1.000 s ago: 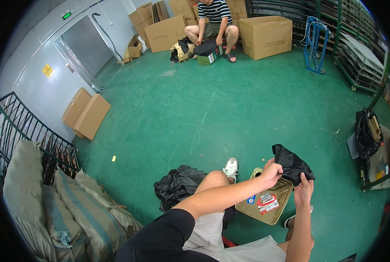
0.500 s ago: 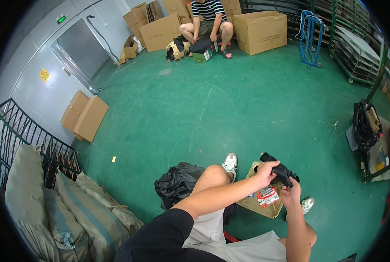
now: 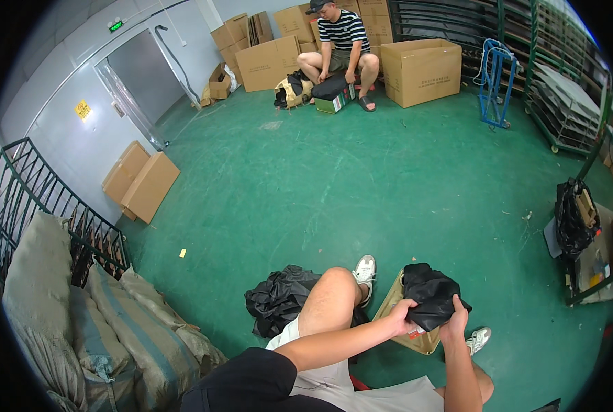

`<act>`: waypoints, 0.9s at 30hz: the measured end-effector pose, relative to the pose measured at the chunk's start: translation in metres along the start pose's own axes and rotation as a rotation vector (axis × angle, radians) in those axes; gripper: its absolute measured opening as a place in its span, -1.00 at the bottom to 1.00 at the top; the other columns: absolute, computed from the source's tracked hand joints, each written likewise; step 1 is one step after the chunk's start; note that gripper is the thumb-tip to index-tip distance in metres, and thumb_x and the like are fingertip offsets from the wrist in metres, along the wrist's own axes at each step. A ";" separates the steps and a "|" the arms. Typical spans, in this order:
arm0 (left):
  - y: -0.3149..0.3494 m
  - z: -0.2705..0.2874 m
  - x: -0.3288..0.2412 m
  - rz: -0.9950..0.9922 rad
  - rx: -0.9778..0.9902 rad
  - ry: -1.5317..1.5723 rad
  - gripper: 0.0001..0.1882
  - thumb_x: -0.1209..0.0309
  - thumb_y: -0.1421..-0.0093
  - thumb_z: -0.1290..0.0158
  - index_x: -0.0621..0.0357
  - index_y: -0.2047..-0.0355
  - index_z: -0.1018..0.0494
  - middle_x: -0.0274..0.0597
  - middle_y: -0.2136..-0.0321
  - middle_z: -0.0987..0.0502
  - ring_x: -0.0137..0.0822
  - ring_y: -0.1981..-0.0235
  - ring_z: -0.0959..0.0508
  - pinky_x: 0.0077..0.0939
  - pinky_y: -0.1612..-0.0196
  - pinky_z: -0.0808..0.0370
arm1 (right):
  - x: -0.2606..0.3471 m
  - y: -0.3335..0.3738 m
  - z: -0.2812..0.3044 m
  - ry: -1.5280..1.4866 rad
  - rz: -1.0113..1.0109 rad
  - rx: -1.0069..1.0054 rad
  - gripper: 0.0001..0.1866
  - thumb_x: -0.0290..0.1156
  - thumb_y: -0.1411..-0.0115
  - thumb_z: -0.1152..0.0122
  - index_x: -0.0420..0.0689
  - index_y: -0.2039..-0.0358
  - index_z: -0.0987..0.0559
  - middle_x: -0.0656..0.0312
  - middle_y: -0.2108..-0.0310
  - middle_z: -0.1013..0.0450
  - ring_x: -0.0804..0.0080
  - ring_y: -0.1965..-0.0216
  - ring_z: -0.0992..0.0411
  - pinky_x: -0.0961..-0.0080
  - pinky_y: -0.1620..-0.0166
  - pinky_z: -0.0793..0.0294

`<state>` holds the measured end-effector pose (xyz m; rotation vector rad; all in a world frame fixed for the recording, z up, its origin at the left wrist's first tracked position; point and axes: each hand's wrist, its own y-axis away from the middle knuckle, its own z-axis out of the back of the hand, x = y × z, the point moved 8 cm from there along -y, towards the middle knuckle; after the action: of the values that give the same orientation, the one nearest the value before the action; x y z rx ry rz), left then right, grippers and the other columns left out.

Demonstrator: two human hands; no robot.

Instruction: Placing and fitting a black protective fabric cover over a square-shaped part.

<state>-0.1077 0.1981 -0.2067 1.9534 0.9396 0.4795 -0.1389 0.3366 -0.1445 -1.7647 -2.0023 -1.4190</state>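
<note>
Both my hands hold a black piece of thin, sheet-like material [image 3: 431,295], now spread wide and creased. My left hand [image 3: 401,318] pinches its lower left edge, and my right hand [image 3: 455,319] grips the right edge. Beneath it a gold-coloured, square-shaped tin [image 3: 390,302] stands on the floor between my feet. The black piece covers much of the tin's top and most of a red and white label there. To the left of my left leg lies a crumpled heap of similar black material [image 3: 279,299].
Filled woven sacks [image 3: 114,319] stand at the lower left beside a dark green rack [image 3: 49,196]. Folded cartons [image 3: 148,187] lean against the left wall. Across the green floor sits another person [image 3: 341,41] near a large carton [image 3: 423,75]. A blue trolley [image 3: 493,82] stands at the far right.
The black piece has gone from a narrow bunched strip to a wide sheet between my hands, hiding more of the tin and its label. The whole view has shifted slightly.
</note>
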 end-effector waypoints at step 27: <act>0.045 -0.025 -0.040 -0.219 0.534 0.210 -0.48 0.27 -0.20 -0.02 0.15 -0.16 -0.33 -0.10 -0.20 -0.35 -0.05 -0.25 -0.27 -0.01 -0.34 -0.07 | -0.037 0.014 0.072 -0.239 -0.176 -0.107 -0.63 -0.48 -0.32 0.10 -0.38 -0.08 -0.25 -0.11 -0.11 -0.31 -0.04 -0.08 -0.38 -0.12 -0.15 -0.37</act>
<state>-0.1302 0.1664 -0.1538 2.2591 1.5191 0.3308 -0.0821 0.3585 -0.1997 -1.9259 -2.2924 -1.4486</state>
